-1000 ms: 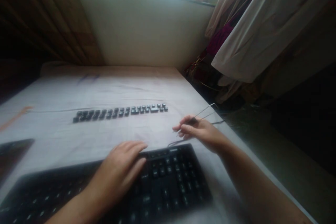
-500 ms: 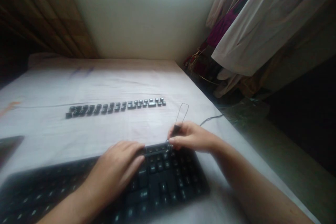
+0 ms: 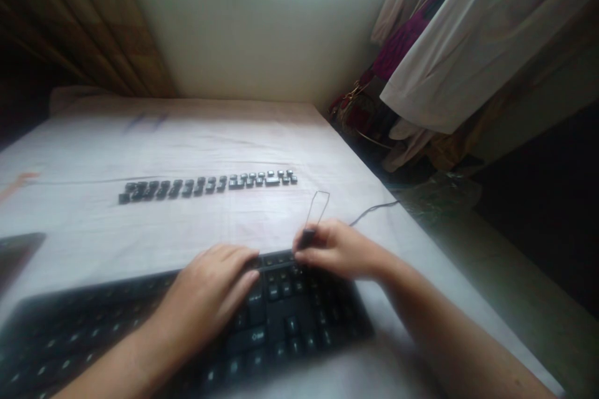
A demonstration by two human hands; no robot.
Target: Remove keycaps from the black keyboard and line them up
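Observation:
A black keyboard (image 3: 290,308) lies across the near part of the cloth-covered surface, its left end blurred. Over its upper middle rests my left hand (image 3: 218,290), fingers at the back edge and thumb lying above the keys, holding the board. My right hand (image 3: 327,249) pinches a wire keycap puller (image 3: 307,237) by its black handle at the keyboard's upper right. The wire loop points up and away from the board; the puller's lower end is hidden by my fingers. Beyond the keyboard, several loose black keycaps (image 3: 210,185) are lined up in two rows.
A dark cable (image 3: 374,206) runs from behind my right hand over the right edge of the white cloth (image 3: 253,137). At far left is the corner of a dark flat object (image 3: 21,249). Clothes (image 3: 435,75) hang at the right, and a curtain (image 3: 116,31) at the left.
My right hand has moved slightly left and down with the keycap puller, and its wire loop sits lower. My left hand stays on the keyboard. The view has shifted slightly.

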